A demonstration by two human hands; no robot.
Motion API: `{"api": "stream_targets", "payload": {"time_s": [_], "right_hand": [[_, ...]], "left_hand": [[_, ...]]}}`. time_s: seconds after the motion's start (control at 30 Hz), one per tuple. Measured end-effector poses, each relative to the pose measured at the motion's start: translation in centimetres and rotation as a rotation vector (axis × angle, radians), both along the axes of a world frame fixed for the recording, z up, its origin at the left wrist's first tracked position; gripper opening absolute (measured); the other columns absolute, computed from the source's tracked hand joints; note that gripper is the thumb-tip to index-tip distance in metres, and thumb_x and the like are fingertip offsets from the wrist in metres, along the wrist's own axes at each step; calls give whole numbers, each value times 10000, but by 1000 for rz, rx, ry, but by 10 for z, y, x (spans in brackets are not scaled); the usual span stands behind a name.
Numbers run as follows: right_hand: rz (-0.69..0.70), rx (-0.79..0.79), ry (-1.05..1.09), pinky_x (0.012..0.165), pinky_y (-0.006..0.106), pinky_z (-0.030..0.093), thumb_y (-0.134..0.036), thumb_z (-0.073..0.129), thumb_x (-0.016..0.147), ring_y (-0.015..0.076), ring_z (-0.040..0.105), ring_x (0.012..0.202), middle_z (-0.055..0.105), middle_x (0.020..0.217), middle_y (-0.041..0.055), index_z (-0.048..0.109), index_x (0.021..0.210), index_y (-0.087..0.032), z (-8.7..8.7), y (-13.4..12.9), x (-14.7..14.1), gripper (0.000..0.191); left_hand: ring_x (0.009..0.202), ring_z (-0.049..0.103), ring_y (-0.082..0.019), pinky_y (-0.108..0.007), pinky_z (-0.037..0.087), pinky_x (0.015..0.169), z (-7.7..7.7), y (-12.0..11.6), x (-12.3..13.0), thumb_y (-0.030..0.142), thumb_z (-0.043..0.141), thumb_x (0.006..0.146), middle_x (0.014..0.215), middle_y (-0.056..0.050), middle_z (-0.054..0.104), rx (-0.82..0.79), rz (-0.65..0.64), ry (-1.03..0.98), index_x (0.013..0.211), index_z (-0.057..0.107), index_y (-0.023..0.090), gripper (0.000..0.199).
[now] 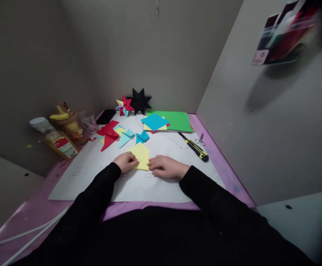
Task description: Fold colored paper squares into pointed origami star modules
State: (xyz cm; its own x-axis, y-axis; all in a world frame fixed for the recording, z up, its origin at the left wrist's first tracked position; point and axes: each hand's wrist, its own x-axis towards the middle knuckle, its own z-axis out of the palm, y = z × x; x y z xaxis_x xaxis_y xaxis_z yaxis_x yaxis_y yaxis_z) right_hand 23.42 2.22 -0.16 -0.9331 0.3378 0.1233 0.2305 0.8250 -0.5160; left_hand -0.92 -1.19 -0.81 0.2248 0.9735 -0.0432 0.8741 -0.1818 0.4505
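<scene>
A yellow sheet of paper [141, 157], with a pointed top and a straight lower edge, lies flat on the white sheet in front of me. My left hand [125, 162] has its fingers curled, thumb and fingertips gripping the paper's left side. From the right, my right hand [165, 166] rests with fingers stretched out, their tips touching the paper's right edge. Just beyond are folded paper pieces: a dark blue one [142, 137], a light blue one [126, 138] and a red one [110, 140].
Stacked coloured squares, blue on top [154, 122], lie on green paper [180, 122]. A yellow-black utility knife [194, 147] and small scissors [201, 140] are at right. Behind stand a black paper star [140, 101] and a multicoloured one [124, 105]. Bottles [54, 136] and a phone [106, 116] sit left.
</scene>
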Motion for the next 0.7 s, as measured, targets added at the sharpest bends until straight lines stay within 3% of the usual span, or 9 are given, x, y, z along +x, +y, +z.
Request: {"api": "stream_targets", "payload": {"time_s": [0.13, 0.33, 0.47, 0.7], "right_hand": [[40, 27, 89, 1028, 367, 292, -279, 534, 825, 201, 451, 1208, 589, 1190, 76, 666, 951, -191, -6, 2, -1, 203], [2, 42, -1, 1001, 424, 294, -344, 595, 781, 235, 459, 1131, 510, 1229, 113, 502, 1261, -205, -6, 3, -1, 507], [53, 86, -15, 1010, 427, 270, -345, 588, 793, 237, 434, 1138, 468, 1235, 104, 564, 1216, -263, -10, 5, -1, 431], [34, 51, -4, 1032, 465, 229, -360, 601, 786, 247, 439, 1155, 474, 1254, 103, 615, 1148, -262, -14, 6, 0, 375]], "left_hand": [[656, 502, -140, -261, 376, 631, -1, 0, -1, 398, 489, 750, 727, -8, 515, -8, -11, 4, 644, 594, 164, 278], [666, 506, -140, -258, 373, 630, -3, 1, -2, 380, 488, 742, 744, -7, 513, -6, -12, 21, 652, 594, 168, 254], [670, 508, -142, -259, 370, 629, -5, 2, -2, 373, 491, 733, 748, -6, 515, -15, -1, 42, 651, 591, 178, 234], [651, 506, -140, -263, 356, 600, -3, 1, 3, 346, 501, 710, 751, -4, 516, -13, 48, 99, 626, 562, 185, 191]]}}
